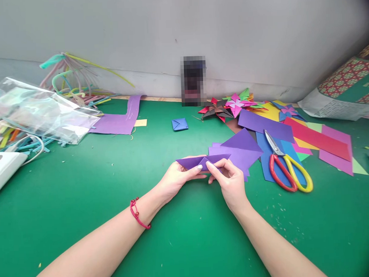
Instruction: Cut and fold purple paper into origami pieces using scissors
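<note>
Both hands hold one folded piece of purple paper point(190, 163) above the green table. My left hand point(177, 177) grips it from the left, thumb on the near side and fingers behind. At its right part, the thumb and fingers of my right hand point(231, 177) pinch the paper near a raised flap in the middle. Some fingers are hidden behind the sheet. Just beyond my right hand lies a pile of purple paper squares point(245, 150). A small folded blue paper square point(180, 124) rests on the table farther back.
Scissors point(290, 167) with red and yellow handles lie on coloured paper sheets point(333, 149) at right. Folded paper flowers point(216, 109) sit near the wall. At left are a clear plastic bag point(50, 111), pipe cleaners point(76, 87), a purple strip point(120, 122) and a white device point(5, 169).
</note>
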Motion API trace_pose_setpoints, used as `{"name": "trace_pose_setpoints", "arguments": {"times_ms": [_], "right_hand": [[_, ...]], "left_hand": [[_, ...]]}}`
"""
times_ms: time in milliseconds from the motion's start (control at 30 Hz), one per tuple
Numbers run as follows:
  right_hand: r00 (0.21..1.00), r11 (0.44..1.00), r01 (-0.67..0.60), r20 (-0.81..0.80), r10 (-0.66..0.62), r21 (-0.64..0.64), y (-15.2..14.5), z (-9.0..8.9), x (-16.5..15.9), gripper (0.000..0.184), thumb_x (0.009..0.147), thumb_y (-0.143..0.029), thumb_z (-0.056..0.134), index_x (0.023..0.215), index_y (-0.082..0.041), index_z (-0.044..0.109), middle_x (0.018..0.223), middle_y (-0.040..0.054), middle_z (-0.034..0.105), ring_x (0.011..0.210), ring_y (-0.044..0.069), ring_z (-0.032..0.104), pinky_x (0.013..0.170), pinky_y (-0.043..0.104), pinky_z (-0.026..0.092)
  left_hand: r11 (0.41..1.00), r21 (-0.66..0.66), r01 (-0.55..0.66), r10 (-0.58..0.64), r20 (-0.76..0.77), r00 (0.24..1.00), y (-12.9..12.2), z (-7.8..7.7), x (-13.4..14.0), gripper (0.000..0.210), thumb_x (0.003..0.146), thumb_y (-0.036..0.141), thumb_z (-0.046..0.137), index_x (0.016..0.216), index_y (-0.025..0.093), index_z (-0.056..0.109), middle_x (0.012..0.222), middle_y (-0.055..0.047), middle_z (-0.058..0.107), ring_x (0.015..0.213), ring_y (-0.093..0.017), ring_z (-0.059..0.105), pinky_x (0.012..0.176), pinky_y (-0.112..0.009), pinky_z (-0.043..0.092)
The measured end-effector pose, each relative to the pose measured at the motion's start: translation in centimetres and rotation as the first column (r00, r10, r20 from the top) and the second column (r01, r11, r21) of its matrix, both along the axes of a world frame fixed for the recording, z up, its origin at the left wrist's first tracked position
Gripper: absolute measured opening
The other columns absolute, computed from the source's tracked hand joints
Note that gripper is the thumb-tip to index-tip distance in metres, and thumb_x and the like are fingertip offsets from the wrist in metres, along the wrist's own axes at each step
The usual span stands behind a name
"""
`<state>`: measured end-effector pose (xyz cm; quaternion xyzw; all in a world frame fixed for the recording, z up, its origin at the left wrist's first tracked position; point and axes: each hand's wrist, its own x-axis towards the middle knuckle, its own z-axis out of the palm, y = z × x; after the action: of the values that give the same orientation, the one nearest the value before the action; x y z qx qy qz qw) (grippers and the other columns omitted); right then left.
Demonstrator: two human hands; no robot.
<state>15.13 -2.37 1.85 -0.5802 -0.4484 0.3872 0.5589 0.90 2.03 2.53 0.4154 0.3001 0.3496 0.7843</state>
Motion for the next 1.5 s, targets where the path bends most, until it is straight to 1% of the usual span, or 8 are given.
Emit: {"name": "trace_pose_setpoints", "arguments": {"times_ms": [100,367,567,867,933,1100,1300,1500], "right_hand": [[1.000,1.000,-0.006,-0.002,0.006,0.000,0.04,-0.03,0.02,0.020,0.073,-0.034,0.062,0.064,-0.018,0.057,0.067,-0.0021,0.049,0.047,0.008,0.053,0.045,0.023,0.047],[0.999,0.999,-0.036,0.017,0.036,-0.011,0.33,0.30,0.11,0.019,0.072,-0.033,0.063,0.062,-0.018,0.057,0.062,-0.0019,0.049,0.054,0.009,0.049,0.050,0.021,0.047],[0.996,0.997,-0.074,0.051,0.074,-0.001,0.49,0.19,0.52,0.020,0.073,-0.034,0.062,0.061,-0.019,0.057,0.059,-0.0016,0.050,0.058,0.012,0.050,0.056,0.024,0.047],[0.993,0.993,-0.115,-0.008,0.115,-0.023,0.52,0.34,0.67,0.018,0.072,-0.033,0.063,0.063,-0.019,0.058,0.063,-0.0018,0.052,0.058,0.011,0.050,0.054,0.023,0.046],[0.993,0.993,-0.120,0.003,0.120,-0.022,0.49,0.43,0.68,0.018,0.073,-0.034,0.063,0.063,-0.019,0.057,0.062,-0.0017,0.052,0.058,0.011,0.050,0.055,0.023,0.046],[0.988,0.993,-0.118,0.096,0.120,-0.020,0.45,0.61,0.62,0.020,0.075,-0.034,0.061,0.062,-0.019,0.056,0.057,-0.0028,0.053,0.058,0.012,0.051,0.061,0.025,0.043],[0.988,0.989,-0.143,0.060,0.145,-0.037,0.48,0.61,0.73,0.021,0.075,-0.033,0.061,0.062,-0.018,0.055,0.056,-0.0030,0.054,0.056,0.011,0.050,0.061,0.025,0.041],[0.986,0.985,-0.159,0.039,0.161,-0.062,0.50,0.49,0.97,0.020,0.074,-0.034,0.061,0.064,-0.018,0.056,0.055,-0.0023,0.053,0.057,0.012,0.049,0.058,0.025,0.039]], "left_hand": [[1.000,0.002,-0.025,0.025,-0.004,1.000,-0.06,-0.18,0.06,0.035,0.072,0.028,0.064,0.105,0.015,0.061,0.108,-0.011,0.061,0.094,-0.025,0.060,0.082,-0.039,0.048],[0.999,-0.011,-0.041,0.041,0.015,0.999,-0.09,-0.40,-0.08,0.035,0.074,0.025,0.062,0.107,0.013,0.059,0.109,-0.011,0.060,0.093,-0.023,0.060,0.083,-0.038,0.048],[1.000,-0.013,-0.025,0.025,0.001,1.000,-0.06,-0.34,-0.13,0.035,0.074,0.028,0.063,0.106,0.013,0.060,0.110,-0.012,0.060,0.095,-0.025,0.060,0.084,-0.040,0.047],[1.000,-0.003,-0.027,0.027,-0.008,1.000,-0.14,-0.28,-0.04,0.035,0.075,0.030,0.061,0.105,0.013,0.060,0.108,-0.012,0.062,0.094,-0.025,0.061,0.083,-0.040,0.047],[0.999,0.008,-0.034,0.034,-0.014,0.999,-0.15,-0.29,-0.03,0.034,0.075,0.029,0.061,0.105,0.013,0.060,0.107,-0.011,0.062,0.092,-0.025,0.061,0.081,-0.040,0.049],[0.999,0.020,-0.031,0.031,-0.028,0.999,-0.21,-0.32,-0.07,0.035,0.075,0.029,0.060,0.107,0.014,0.060,0.106,-0.012,0.063,0.091,-0.026,0.062,0.075,-0.037,0.051],[0.999,0.036,-0.033,0.034,-0.024,0.999,-0.18,-0.37,-0.09,0.036,0.076,0.028,0.061,0.109,0.014,0.059,0.111,-0.012,0.061,0.093,-0.025,0.061,0.076,-0.036,0.052],[1.000,0.010,-0.010,0.010,-0.015,1.000,-0.19,-0.12,-0.13,0.040,0.077,0.030,0.058,0.113,0.014,0.056,0.112,-0.013,0.060,0.096,-0.026,0.060,0.077,-0.036,0.052]]}}
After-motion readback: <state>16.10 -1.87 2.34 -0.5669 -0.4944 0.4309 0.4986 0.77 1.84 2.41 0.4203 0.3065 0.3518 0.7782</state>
